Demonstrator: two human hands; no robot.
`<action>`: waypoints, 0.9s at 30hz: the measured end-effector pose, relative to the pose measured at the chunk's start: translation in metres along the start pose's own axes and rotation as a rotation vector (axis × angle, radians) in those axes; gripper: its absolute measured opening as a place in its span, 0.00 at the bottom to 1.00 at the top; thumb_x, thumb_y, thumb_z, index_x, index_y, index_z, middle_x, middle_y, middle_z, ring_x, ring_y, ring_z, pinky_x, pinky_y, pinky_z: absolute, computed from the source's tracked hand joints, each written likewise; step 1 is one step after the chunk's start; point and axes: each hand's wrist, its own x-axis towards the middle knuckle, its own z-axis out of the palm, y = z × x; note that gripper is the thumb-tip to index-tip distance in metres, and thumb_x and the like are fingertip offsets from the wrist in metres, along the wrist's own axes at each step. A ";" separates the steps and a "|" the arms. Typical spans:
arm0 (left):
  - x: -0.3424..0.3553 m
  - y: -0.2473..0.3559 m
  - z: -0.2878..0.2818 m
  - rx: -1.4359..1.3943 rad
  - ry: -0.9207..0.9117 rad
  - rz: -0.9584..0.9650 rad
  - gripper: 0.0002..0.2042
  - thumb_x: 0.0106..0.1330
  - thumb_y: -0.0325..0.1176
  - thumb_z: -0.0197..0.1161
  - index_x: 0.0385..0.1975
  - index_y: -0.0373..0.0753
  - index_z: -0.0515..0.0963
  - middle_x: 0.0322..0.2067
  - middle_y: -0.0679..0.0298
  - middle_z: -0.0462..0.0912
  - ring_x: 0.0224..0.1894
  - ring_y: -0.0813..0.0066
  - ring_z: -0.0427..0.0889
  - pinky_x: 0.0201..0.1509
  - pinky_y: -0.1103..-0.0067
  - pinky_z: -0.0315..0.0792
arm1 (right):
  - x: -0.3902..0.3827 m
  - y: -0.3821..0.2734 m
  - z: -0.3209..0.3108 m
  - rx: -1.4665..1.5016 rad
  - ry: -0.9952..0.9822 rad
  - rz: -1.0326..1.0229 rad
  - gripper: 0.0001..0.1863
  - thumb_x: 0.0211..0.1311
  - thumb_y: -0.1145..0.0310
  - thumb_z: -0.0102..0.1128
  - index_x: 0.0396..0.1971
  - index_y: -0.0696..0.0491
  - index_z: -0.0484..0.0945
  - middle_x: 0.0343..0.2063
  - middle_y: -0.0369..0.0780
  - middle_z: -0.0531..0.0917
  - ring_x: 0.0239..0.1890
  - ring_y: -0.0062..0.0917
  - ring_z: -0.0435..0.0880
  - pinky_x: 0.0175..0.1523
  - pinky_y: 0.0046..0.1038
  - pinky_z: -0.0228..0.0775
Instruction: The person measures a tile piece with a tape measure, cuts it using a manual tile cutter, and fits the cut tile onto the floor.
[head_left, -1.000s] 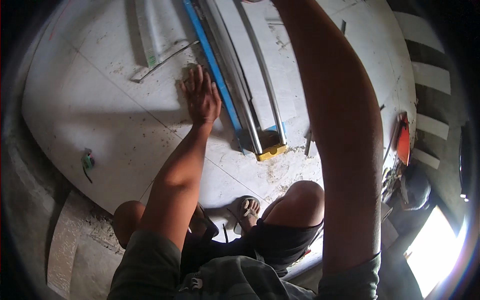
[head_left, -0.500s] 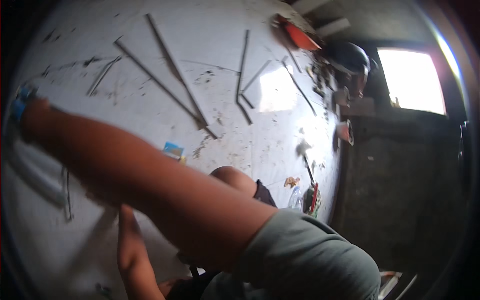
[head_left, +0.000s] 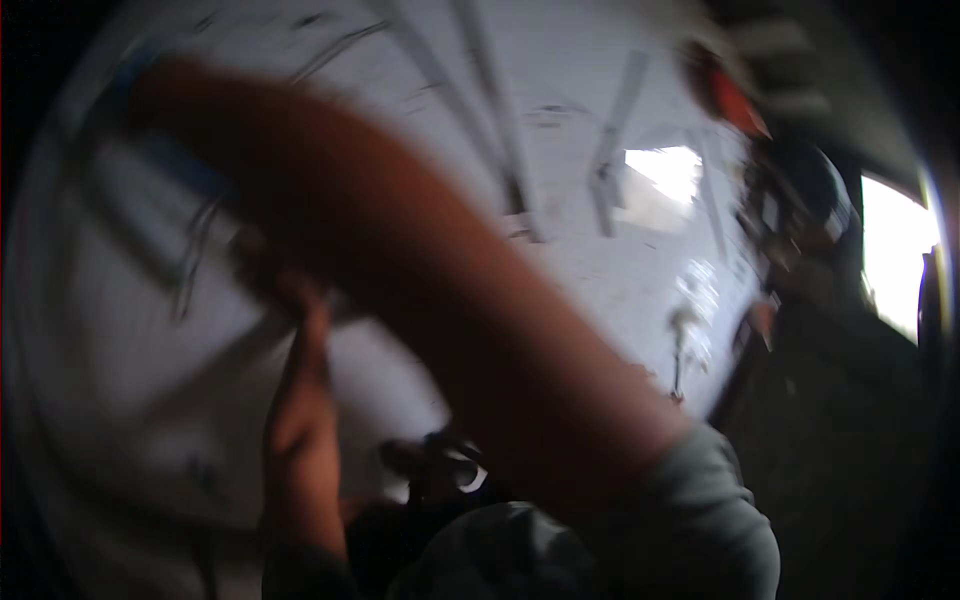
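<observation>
My right arm [head_left: 420, 230] crosses the view from the lower right to the upper left, and its motion smears it. At its end, my right hand [head_left: 150, 90] is close to something blue [head_left: 185, 165], too blurred to name; its fingers cannot be made out. My left hand [head_left: 290, 285] is low over the pale floor [head_left: 570, 290], partly hidden by the right arm. Its fingers are blurred too. Near it lies a thin, bent strip [head_left: 190, 260].
Long dark strips [head_left: 490, 95] lie on the floor beyond my right arm. A shorter strip [head_left: 620, 130] is farther right. Along the right wall stand an orange-red object [head_left: 738, 100] and a dark rounded thing [head_left: 815, 185]. A bright window [head_left: 893, 250] opens in the wall.
The scene has shifted right in the view and turned blurrier and darker. The left hand shows more beneath the right arm. The right hand sits higher and farther right in the picture.
</observation>
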 end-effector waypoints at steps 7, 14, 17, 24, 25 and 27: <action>0.014 0.019 -0.019 -0.061 0.055 -0.134 0.26 0.80 0.44 0.39 0.67 0.34 0.70 0.76 0.51 0.60 0.78 0.50 0.55 0.79 0.44 0.41 | 0.003 -0.010 -0.007 -0.044 -0.009 -0.045 0.21 0.74 0.57 0.49 0.38 0.62 0.80 0.27 0.50 0.84 0.28 0.44 0.85 0.33 0.43 0.79; 0.006 0.013 -0.017 -0.062 0.057 -0.156 0.26 0.80 0.44 0.39 0.65 0.34 0.73 0.75 0.53 0.61 0.78 0.51 0.56 0.78 0.45 0.44 | 0.002 -0.016 0.000 -0.065 -0.040 -0.056 0.22 0.74 0.55 0.48 0.39 0.62 0.80 0.27 0.50 0.84 0.28 0.44 0.85 0.34 0.43 0.79; 0.007 0.017 -0.015 -0.041 0.064 -0.148 0.26 0.80 0.44 0.39 0.65 0.34 0.73 0.76 0.53 0.60 0.79 0.51 0.55 0.78 0.45 0.44 | 0.002 -0.014 -0.003 -0.069 -0.042 -0.054 0.23 0.74 0.55 0.48 0.39 0.62 0.80 0.27 0.50 0.84 0.28 0.44 0.85 0.34 0.43 0.79; 0.008 0.017 -0.015 -0.057 0.064 -0.153 0.26 0.80 0.44 0.37 0.66 0.35 0.72 0.76 0.53 0.60 0.79 0.51 0.55 0.78 0.45 0.44 | 0.005 -0.014 -0.004 -0.076 -0.048 -0.059 0.24 0.75 0.53 0.48 0.39 0.62 0.79 0.27 0.50 0.84 0.28 0.44 0.85 0.35 0.43 0.79; 0.008 0.017 -0.016 -0.042 0.051 -0.156 0.26 0.80 0.44 0.37 0.66 0.35 0.72 0.76 0.53 0.60 0.79 0.51 0.55 0.79 0.45 0.44 | 0.005 -0.014 -0.003 -0.072 -0.049 -0.061 0.24 0.75 0.53 0.48 0.39 0.62 0.79 0.27 0.50 0.84 0.28 0.44 0.85 0.35 0.43 0.79; 0.009 0.016 -0.016 -0.027 0.037 -0.160 0.26 0.80 0.44 0.37 0.67 0.35 0.72 0.76 0.53 0.59 0.79 0.51 0.55 0.79 0.45 0.43 | 0.006 -0.014 -0.003 -0.075 -0.051 -0.060 0.24 0.75 0.53 0.48 0.40 0.62 0.79 0.27 0.50 0.84 0.28 0.44 0.85 0.35 0.43 0.79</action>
